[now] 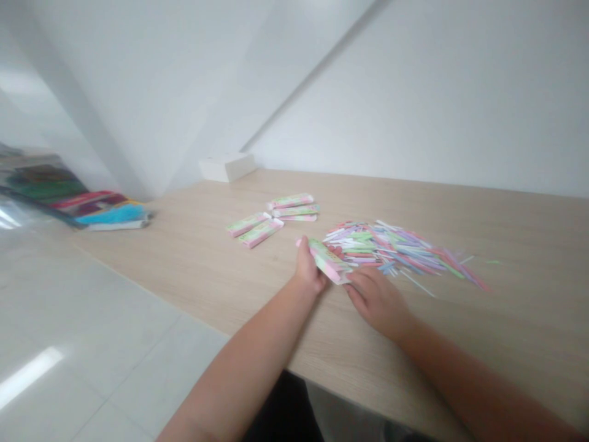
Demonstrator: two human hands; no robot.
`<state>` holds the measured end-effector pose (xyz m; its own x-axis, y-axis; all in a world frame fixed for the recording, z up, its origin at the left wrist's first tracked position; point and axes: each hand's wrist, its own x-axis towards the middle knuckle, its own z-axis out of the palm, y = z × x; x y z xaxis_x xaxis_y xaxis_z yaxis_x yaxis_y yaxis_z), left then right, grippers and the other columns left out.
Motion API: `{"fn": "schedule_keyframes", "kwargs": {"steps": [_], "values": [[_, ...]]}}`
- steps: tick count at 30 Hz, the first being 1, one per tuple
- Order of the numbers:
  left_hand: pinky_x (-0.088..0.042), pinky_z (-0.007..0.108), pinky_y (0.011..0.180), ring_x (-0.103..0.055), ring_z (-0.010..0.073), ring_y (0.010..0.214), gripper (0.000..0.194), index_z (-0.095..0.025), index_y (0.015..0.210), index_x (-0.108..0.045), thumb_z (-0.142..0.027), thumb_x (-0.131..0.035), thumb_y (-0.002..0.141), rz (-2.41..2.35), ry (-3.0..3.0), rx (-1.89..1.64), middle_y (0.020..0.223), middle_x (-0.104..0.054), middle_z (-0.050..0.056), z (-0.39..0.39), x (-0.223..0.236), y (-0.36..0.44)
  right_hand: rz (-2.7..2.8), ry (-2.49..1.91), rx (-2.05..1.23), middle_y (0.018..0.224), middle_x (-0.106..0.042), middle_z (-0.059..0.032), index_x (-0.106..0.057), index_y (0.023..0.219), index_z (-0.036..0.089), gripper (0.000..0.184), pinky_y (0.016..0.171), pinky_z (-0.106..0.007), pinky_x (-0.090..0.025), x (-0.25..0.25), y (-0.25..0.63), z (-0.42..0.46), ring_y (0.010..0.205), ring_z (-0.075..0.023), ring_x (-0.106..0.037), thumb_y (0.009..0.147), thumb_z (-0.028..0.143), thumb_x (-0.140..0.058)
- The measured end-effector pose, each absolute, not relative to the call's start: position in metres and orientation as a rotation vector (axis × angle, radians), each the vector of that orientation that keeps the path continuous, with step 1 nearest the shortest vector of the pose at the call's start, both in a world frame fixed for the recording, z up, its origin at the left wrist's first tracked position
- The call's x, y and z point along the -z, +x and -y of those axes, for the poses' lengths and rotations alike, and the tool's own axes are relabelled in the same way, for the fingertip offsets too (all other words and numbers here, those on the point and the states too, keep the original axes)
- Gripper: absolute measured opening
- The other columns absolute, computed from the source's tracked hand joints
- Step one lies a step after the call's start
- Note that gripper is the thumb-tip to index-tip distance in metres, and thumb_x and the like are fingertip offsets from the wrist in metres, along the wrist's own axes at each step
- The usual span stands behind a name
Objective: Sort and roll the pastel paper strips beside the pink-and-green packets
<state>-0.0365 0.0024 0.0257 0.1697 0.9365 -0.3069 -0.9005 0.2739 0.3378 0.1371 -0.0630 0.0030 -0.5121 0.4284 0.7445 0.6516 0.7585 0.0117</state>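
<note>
My left hand (309,270) is closed around a slim pink-and-green box (327,260), thumb along its left side and fingers beneath and behind. At the box's near right end, where a whitish flap or wrapper edge shows, my right hand (378,301) pinches with thumb and fingertips. Just beyond both hands lies a loose pile of thin pastel sticks (396,247) in pink, green, purple, blue and white. What the box contains is hidden.
Several similar pink-and-green boxes (261,233) lie farther left on the wooden table (506,344). A white box (228,167) stands by the wall. Colourful packages (110,213) sit at the far left. The table's front edge runs close to my body.
</note>
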Motion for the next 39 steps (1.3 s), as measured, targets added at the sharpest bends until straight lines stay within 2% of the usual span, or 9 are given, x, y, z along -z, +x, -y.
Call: {"fn": "schedule_keyframes", "kwargs": {"steps": [3,6,12,20,26,29,33,36,39], "values": [[-0.061,0.039,0.075,-0.070,0.0259,0.082,0.055,-0.016,0.095,-0.059,-0.069,-0.044,0.097,-0.502,0.072,-1.308,0.082,-0.062,0.010,-0.003,-0.025,-0.036,2.067,-0.814,0.345,0.106,-0.068,-0.0096,-0.063,0.114,0.026,0.018,0.087,-0.045,-0.060,-0.001,0.139,0.062,0.101,-0.0270,-0.068,0.096,0.023,-0.065],[-0.061,0.039,0.075,-0.069,0.0251,0.081,0.056,-0.016,0.095,-0.059,-0.069,-0.042,0.097,-0.506,0.076,-1.308,0.083,-0.063,0.010,-0.002,-0.025,-0.035,2.083,-0.839,0.350,0.105,-0.069,-0.0093,-0.064,0.109,0.026,0.013,0.087,-0.045,-0.060,-0.005,0.139,0.062,0.099,-0.0267,-0.067,0.096,0.022,-0.064],[-0.061,0.039,0.076,-0.071,0.0257,0.082,0.054,-0.017,0.091,-0.058,-0.068,-0.043,0.098,-0.537,0.085,-1.330,0.081,-0.063,0.010,-0.002,-0.024,-0.033,2.173,-0.856,0.375,0.108,-0.072,-0.0100,-0.065,0.118,0.024,0.020,0.093,-0.048,-0.057,-0.012,0.135,0.062,0.105,-0.0275,-0.067,0.100,0.019,-0.058],[-0.061,0.039,0.073,-0.071,0.0258,0.080,0.053,-0.017,0.096,-0.060,-0.067,-0.045,0.098,-0.577,0.067,-1.319,0.080,-0.064,0.009,-0.002,-0.024,-0.032,2.202,-0.814,0.277,0.112,-0.075,-0.0082,-0.069,0.124,0.026,0.028,0.096,-0.049,-0.056,-0.013,0.137,0.059,0.106,-0.0264,-0.069,0.101,0.019,-0.055],[-0.060,0.039,0.072,-0.069,0.0235,0.071,0.051,-0.016,0.095,-0.059,-0.064,-0.041,0.100,-0.604,0.165,-1.295,0.074,-0.061,0.007,0.002,-0.027,-0.032,2.004,-0.868,-0.030,0.104,-0.074,-0.0068,-0.071,0.107,0.027,0.012,0.085,-0.043,-0.063,-0.010,0.136,0.055,0.102,-0.0252,-0.070,0.099,0.024,-0.063],[-0.060,0.037,0.068,-0.067,0.0220,0.067,0.052,-0.016,0.094,-0.060,-0.064,-0.041,0.100,-0.596,0.192,-1.235,0.072,-0.060,0.006,0.004,-0.028,-0.031,1.945,-0.853,-0.287,0.119,-0.070,-0.0096,-0.069,0.115,0.027,0.018,0.074,-0.036,-0.066,-0.005,0.139,0.052,0.115,-0.0262,-0.067,0.097,0.028,-0.067],[-0.058,0.033,0.065,-0.066,0.0217,0.066,0.055,-0.015,0.093,-0.061,-0.065,-0.040,0.100,-0.615,0.228,-1.186,0.071,-0.061,0.007,0.006,-0.028,-0.029,2.029,-0.830,-0.415,0.128,-0.068,-0.0101,-0.069,0.121,0.028,0.023,0.077,-0.037,-0.067,-0.002,0.142,0.052,0.118,-0.0262,-0.067,0.099,0.029,-0.064],[-0.059,0.036,0.071,-0.068,0.0235,0.069,0.058,-0.014,0.101,-0.065,-0.065,-0.040,0.100,-0.613,0.266,-1.160,0.071,-0.063,0.008,0.010,-0.031,-0.027,2.046,-0.824,-0.379,0.125,-0.070,-0.0099,-0.068,0.120,0.028,0.022,0.080,-0.039,-0.067,-0.001,0.139,0.054,0.119,-0.0270,-0.067,0.098,0.029,-0.066],[-0.059,0.043,0.084,-0.070,0.0266,0.076,0.062,-0.011,0.115,-0.068,-0.064,-0.038,0.101,-0.519,0.343,-1.093,0.078,-0.068,0.012,0.016,-0.035,-0.024,2.013,-0.823,-0.386,0.119,-0.071,-0.0096,-0.069,0.114,0.027,0.017,0.079,-0.038,-0.066,0.000,0.136,0.055,0.118,-0.0275,-0.067,0.097,0.030,-0.067]]}}
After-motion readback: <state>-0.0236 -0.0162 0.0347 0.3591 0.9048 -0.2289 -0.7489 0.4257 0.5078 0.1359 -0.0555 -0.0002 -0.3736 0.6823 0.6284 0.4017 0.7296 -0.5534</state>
